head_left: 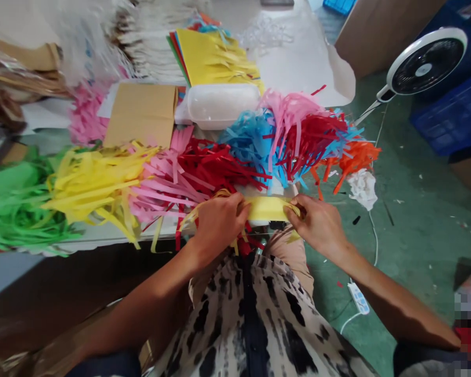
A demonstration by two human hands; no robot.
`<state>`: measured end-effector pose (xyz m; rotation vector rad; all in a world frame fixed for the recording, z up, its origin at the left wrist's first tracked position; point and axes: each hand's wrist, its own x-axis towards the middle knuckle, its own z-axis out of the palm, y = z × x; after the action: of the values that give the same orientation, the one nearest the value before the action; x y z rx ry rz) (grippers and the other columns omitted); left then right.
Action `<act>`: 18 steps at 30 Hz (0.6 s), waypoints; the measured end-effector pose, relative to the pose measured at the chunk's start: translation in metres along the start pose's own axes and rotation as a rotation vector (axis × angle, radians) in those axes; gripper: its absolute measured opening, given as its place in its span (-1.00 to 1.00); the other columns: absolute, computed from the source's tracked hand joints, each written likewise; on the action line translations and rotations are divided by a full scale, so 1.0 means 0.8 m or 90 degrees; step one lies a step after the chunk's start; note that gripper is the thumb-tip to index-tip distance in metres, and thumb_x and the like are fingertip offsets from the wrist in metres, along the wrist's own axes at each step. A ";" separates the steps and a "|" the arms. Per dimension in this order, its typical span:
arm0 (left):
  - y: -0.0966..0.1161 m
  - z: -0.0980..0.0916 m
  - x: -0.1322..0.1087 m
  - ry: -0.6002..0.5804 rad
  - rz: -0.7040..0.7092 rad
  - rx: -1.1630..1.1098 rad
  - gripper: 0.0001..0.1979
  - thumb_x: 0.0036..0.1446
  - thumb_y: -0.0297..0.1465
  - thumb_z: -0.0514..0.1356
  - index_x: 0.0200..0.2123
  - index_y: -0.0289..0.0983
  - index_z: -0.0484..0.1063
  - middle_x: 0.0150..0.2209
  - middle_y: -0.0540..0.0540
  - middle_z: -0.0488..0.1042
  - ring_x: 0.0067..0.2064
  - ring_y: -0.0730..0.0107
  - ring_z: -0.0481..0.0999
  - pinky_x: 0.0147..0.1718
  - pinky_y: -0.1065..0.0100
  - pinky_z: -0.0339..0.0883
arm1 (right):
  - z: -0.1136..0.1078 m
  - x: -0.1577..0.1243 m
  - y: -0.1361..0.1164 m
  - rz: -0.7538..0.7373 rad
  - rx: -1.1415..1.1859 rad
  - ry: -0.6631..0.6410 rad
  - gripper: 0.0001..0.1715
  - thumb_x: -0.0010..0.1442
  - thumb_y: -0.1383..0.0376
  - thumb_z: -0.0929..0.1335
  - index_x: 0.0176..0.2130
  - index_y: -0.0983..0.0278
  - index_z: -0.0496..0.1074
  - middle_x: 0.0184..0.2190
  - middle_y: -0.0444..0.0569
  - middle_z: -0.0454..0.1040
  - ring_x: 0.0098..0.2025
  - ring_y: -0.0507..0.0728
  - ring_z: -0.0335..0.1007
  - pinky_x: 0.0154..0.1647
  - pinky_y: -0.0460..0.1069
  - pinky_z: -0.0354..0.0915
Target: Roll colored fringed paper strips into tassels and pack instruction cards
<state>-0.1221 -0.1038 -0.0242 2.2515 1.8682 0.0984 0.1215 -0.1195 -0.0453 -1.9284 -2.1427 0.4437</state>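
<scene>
A yellow paper piece with fringed ends (267, 208) is stretched between my two hands over my lap, at the table's front edge. My left hand (222, 215) pinches its left end, where loose yellow strips trail out past the fingers. Its right end is gripped by the closed fingers of my right hand (317, 219). Just behind lie bundles of cut paper strips: dark red (214, 165), blue (255, 139) and pink (168, 183). Yellow fringe (102, 180) and green fringe (19, 196) spread further left along the edge.
A white plastic tub (223, 103) and a brown folded paper (141, 112) stand behind the bundles. Fringed yellow sheets (208, 55) lie further back. Orange strips (355, 159) hang at the table's right end. On the right are a fan (426, 63), blue crates (455, 110) and a power strip (358, 298) on the floor.
</scene>
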 end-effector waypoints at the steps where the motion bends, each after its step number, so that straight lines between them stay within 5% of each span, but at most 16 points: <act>1: 0.000 0.000 0.003 -0.002 -0.002 0.005 -0.73 0.38 -0.19 0.20 -0.27 -0.21 0.59 -0.39 -0.13 0.63 -0.32 0.13 0.62 -0.41 0.24 -0.05 | 0.000 0.002 0.000 0.008 0.010 -0.007 -0.73 0.35 0.09 0.33 -0.12 0.18 0.52 -0.38 -0.07 0.60 -0.38 0.18 0.48 -0.38 0.01 0.07; 7: 0.002 -0.002 0.009 -0.022 -0.003 0.048 -0.72 0.37 -0.16 0.20 -0.28 -0.20 0.57 -0.39 -0.13 0.61 -0.32 0.11 0.60 -0.42 0.24 0.04 | -0.007 0.013 -0.003 0.017 0.010 -0.038 -0.76 0.30 0.11 0.34 -0.17 0.16 0.53 -0.42 -0.11 0.60 -0.42 0.14 0.45 -0.41 -0.01 0.03; 10: 0.004 -0.008 0.002 0.030 0.030 0.084 -0.77 0.37 -0.21 0.22 -0.22 -0.23 0.56 -0.32 -0.16 0.62 -0.22 0.07 0.61 -0.37 0.21 0.21 | -0.010 0.016 -0.002 0.023 0.011 -0.053 -0.77 0.28 0.11 0.35 -0.18 0.16 0.53 -0.43 -0.12 0.60 -0.46 0.12 0.43 -0.42 -0.01 0.03; 15: 0.017 -0.004 -0.019 0.216 0.255 0.050 -0.59 0.40 -0.38 0.18 0.27 -0.30 0.43 0.21 -0.28 0.55 0.25 -0.05 0.50 0.18 0.00 0.36 | -0.008 0.016 -0.005 0.007 0.002 -0.047 -0.79 0.26 0.13 0.36 -0.22 0.17 0.53 -0.43 -0.09 0.62 -0.46 0.13 0.45 -0.44 0.00 0.02; 18: 0.030 0.018 -0.031 0.173 0.376 -0.037 -0.51 0.43 -0.28 0.19 0.35 -0.29 0.37 0.32 -0.26 0.48 0.37 0.01 0.43 0.40 -0.03 0.22 | -0.007 0.015 -0.007 -0.011 -0.024 -0.030 -0.82 0.24 0.17 0.36 -0.20 0.17 0.54 -0.43 -0.08 0.62 -0.43 0.16 0.48 -0.44 0.01 0.04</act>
<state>-0.1012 -0.1343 -0.0315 2.7801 1.2103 0.5653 0.1171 -0.1075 -0.0382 -1.9360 -2.2099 0.4527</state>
